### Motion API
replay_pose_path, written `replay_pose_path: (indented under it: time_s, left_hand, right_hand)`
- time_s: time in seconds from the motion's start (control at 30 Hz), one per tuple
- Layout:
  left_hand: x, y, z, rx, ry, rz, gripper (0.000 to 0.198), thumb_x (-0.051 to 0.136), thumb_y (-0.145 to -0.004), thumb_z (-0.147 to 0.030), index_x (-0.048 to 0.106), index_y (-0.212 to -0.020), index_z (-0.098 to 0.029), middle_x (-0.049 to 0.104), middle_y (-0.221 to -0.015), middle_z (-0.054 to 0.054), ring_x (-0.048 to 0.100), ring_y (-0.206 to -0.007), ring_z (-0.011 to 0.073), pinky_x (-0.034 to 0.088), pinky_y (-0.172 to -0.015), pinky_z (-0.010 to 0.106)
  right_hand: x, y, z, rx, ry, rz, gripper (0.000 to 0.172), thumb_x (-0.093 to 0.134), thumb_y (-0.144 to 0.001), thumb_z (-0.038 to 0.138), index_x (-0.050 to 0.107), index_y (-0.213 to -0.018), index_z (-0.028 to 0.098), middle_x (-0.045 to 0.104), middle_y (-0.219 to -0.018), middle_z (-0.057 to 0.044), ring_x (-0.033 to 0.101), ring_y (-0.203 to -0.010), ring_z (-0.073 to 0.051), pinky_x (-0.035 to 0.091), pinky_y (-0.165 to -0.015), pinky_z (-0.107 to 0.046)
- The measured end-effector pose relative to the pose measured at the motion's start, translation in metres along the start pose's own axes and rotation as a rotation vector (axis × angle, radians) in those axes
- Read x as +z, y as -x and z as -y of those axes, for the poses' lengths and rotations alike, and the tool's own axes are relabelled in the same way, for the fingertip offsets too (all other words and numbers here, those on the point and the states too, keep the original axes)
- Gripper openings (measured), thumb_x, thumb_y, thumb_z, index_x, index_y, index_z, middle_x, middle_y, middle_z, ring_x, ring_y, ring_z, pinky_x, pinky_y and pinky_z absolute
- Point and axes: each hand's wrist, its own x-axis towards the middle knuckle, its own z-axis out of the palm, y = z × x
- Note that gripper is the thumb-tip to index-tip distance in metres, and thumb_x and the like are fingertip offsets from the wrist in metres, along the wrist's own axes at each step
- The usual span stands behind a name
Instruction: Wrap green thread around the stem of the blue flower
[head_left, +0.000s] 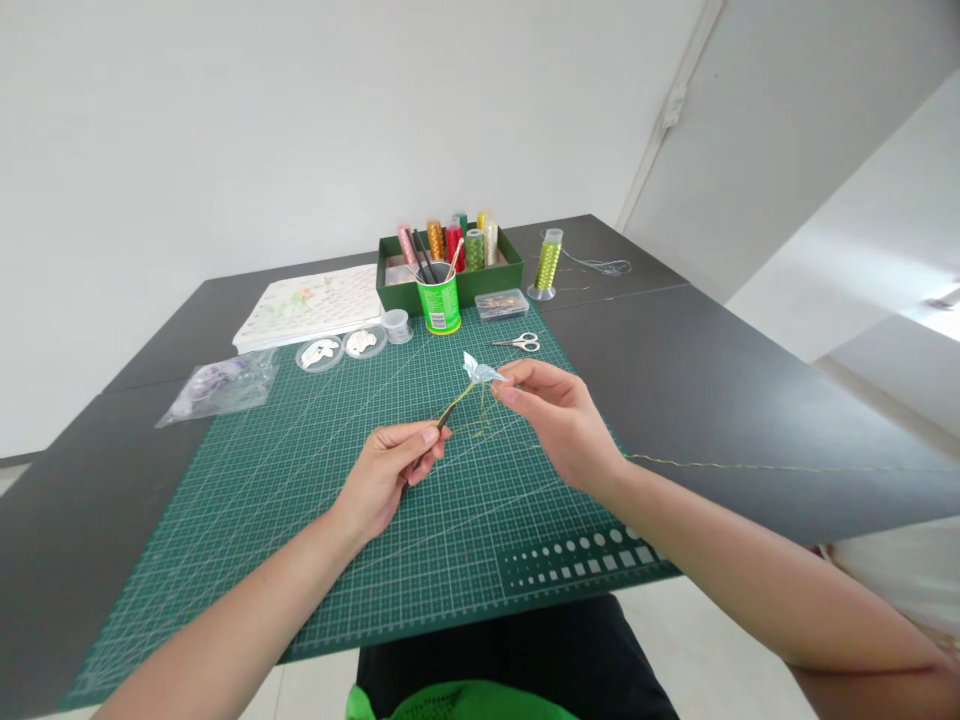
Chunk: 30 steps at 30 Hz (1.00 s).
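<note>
Centrally, above a green gridded cutting mat (285,480) on the dark bench (637,360), a small pale-blue flower (478,371) tops a thin green stem (465,394). Your left hand (391,465) grips a slim dark tool (446,413) along the stem, while your right hand (564,415) pinches one side of the flower; beyond lie white-handled scissors (528,342), near a bright green can (440,303).

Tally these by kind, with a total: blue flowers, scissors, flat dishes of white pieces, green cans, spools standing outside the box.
Blue flower: 1
Scissors: 1
Dishes: 2
Can: 1
Spool outside the box: 1
Total: 6
</note>
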Motion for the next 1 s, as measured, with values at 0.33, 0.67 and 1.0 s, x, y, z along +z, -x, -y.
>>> replay_pose_path:
  time_s: [0.33,0.67,1.0]
  left_hand:
    - [0.0009,-0.0037,0.0056,-0.135,0.224,-0.047,0.038,0.099,-0.058,-0.042,0.08,-0.073,-0.012,0.056,-0.061,-0.002,0.039,-0.046,0.0013,0.027,-0.04,0.013]
    - [0.0004,-0.0043,0.0062,-0.132,0.272,-0.031,0.037,0.099,-0.059,-0.039,0.079,-0.073,-0.011,0.055,-0.06,-0.003,0.04,-0.045,0.0018,0.029,-0.037,0.014]
    - [-0.0076,-0.0066,0.0051,-0.052,0.196,-0.007,0.034,0.095,-0.066,-0.042,0.08,-0.074,-0.013,0.056,-0.061,-0.002,0.039,-0.047,0.0016,0.028,-0.04,0.013]
  right_hand:
    - [0.0007,-0.0026,0.0043,0.122,-0.365,0.111,0.006,0.077,-0.08,0.022,0.072,-0.077,0.02,0.058,-0.08,0.001,0.05,-0.068,-0.008,0.044,-0.063,-0.021]
    - [-0.0059,-0.0038,0.0088,0.309,-0.491,0.321,0.007,0.064,-0.088,0.02,0.065,-0.082,0.019,0.046,-0.056,0.007,0.03,-0.043,-0.005,0.026,-0.042,-0.019]
    - [-0.0082,-0.0054,0.0061,0.323,0.113,0.537,0.033,0.064,-0.098,0.039,0.07,-0.118,0.013,0.031,-0.047,0.013,0.02,-0.041,-0.005,0.014,-0.041,-0.022]
